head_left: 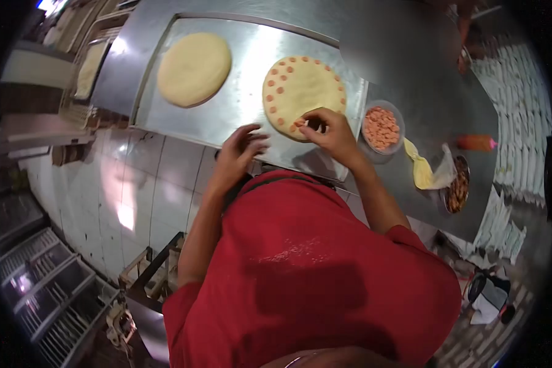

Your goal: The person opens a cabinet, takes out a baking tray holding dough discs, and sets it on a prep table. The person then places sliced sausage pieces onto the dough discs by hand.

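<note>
A round of pale dough [306, 92] lies on the metal baking tray [245, 116], with pink-orange sausage slices set around its rim and a few further in on the left. Over the dough's near edge, my right hand [336, 140] is closed in a pinch on a sausage slice [300, 122]. My left hand [242, 150] hovers at the tray's front edge, its fingers loosely curled and apart, holding nothing. To the left on the same tray sits a second, plain dough round [195, 69]. A clear bowl of sausage slices [381, 129] stands right of the tray.
On the steel table [405, 67], further right, are a piping bag of yellow filling [420, 168], a bowl of brown pieces [458, 193] and an orange bottle [475, 143]. Stacked white packets [521, 122] line the right side. Another person's arm [464, 30] shows at the top right.
</note>
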### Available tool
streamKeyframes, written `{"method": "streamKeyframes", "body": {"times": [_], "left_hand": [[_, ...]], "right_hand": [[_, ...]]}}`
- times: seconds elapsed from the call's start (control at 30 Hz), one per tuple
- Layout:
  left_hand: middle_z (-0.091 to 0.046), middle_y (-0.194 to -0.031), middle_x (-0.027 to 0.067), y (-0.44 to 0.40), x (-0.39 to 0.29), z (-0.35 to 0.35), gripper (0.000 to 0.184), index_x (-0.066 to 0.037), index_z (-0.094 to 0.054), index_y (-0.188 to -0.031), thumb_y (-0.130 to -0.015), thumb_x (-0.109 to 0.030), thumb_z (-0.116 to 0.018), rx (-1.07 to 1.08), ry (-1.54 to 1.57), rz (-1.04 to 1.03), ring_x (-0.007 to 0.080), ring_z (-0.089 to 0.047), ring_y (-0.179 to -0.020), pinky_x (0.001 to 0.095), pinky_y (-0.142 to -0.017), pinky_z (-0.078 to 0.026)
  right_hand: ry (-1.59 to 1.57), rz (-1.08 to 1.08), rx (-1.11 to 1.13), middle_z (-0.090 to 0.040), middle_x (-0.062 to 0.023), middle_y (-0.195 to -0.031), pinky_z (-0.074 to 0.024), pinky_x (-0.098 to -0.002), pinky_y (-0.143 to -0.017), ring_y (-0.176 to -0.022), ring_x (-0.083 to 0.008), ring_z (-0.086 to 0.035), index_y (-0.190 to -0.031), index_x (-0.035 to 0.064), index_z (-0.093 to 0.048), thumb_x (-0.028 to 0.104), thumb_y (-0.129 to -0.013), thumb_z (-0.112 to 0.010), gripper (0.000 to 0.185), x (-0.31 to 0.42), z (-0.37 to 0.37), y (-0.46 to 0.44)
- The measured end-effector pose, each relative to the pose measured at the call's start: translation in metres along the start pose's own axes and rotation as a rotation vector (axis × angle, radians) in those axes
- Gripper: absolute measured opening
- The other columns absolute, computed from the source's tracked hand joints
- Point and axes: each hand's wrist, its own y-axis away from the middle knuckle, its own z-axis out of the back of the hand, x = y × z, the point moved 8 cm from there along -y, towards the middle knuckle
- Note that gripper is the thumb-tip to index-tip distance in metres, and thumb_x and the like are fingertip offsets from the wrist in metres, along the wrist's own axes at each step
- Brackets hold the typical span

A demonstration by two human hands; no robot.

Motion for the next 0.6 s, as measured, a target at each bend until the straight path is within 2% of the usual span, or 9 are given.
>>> {"method": "streamKeyframes", "body": {"times": [0.07,0.17,0.2,0.3,0.43,0.6], "left_hand": [[-0.065,-0.117,0.018,-0.016,0.0,-0.017,0.04,0.005,-0.052,-0.13,-0.098,-0.016,-0.063,-0.015,0.236,0.055,0.0217,-0.066,-0.102,0.0342,-0.091,-0.055],[-0.066,-0.114,0.0174,-0.02,0.006,-0.007,0.039,0.007,-0.055,-0.127,-0.097,-0.016,-0.064,-0.094,0.238,0.052,0.0218,-0.067,-0.1,0.034,-0.091,-0.055],[-0.067,-0.113,0.0171,-0.019,0.011,-0.004,0.038,0.008,-0.056,-0.125,-0.097,-0.017,-0.064,-0.125,0.246,0.061,0.0219,-0.067,-0.098,0.0339,-0.091,-0.056],[-0.068,-0.111,0.0165,-0.014,0.021,0.006,0.037,0.009,-0.058,-0.122,-0.096,-0.016,-0.065,-0.181,0.257,0.062,0.0212,-0.068,-0.096,0.033,-0.089,-0.056],[-0.068,-0.109,0.0168,-0.007,0.027,0.007,0.037,0.009,-0.058,-0.122,-0.095,-0.015,-0.067,-0.184,0.253,0.093,0.02,-0.068,-0.093,0.0318,-0.087,-0.056],[-0.068,-0.108,0.017,-0.006,0.032,0.011,0.037,0.008,-0.058,-0.121,-0.094,-0.014,-0.069,-0.247,0.319,0.121,0.019,-0.067,-0.093,0.0303,-0.085,-0.056]], "right_hand": [[0.03,0.097,0.025,-0.069,-0.0094,-0.087,-0.0509,-0.0337,-0.071,-0.077,-0.0194,-0.064,-0.1,0.0015,-0.069,0.022,-0.085,-0.073,0.026,0.021,-0.03,-0.006],[0.204,0.312,-0.002,-0.069,-0.007,-0.087,-0.0504,-0.0327,-0.071,-0.077,-0.0182,-0.063,-0.1,0.0017,-0.069,0.02,-0.086,-0.072,0.023,0.034,-0.059,-0.009],[0.203,0.311,-0.001,-0.069,-0.007,-0.087,-0.0504,-0.0327,-0.071,-0.077,-0.0182,-0.063,-0.1,0.0017,-0.069,0.02,-0.086,-0.072,0.023,0.037,-0.06,-0.01],[-0.186,0.009,0.19,-0.068,-0.0035,-0.087,-0.0482,-0.0287,-0.069,-0.077,-0.012,-0.06,-0.101,0.0031,-0.07,0.017,-0.088,-0.072,0.019,0.027,-0.07,-0.012],[-0.269,-0.147,0.287,-0.07,-0.0081,-0.087,-0.05,-0.0306,-0.075,-0.079,-0.0162,-0.063,-0.097,-0.0011,-0.069,0.021,-0.088,-0.072,0.024,0.001,-0.08,-0.014],[-0.398,-0.155,0.197,-0.071,-0.0087,-0.086,-0.0506,-0.0305,-0.073,-0.078,-0.0147,-0.064,-0.097,-0.0019,-0.07,0.022,-0.089,-0.072,0.025,-0.035,-0.07,-0.03]]}}
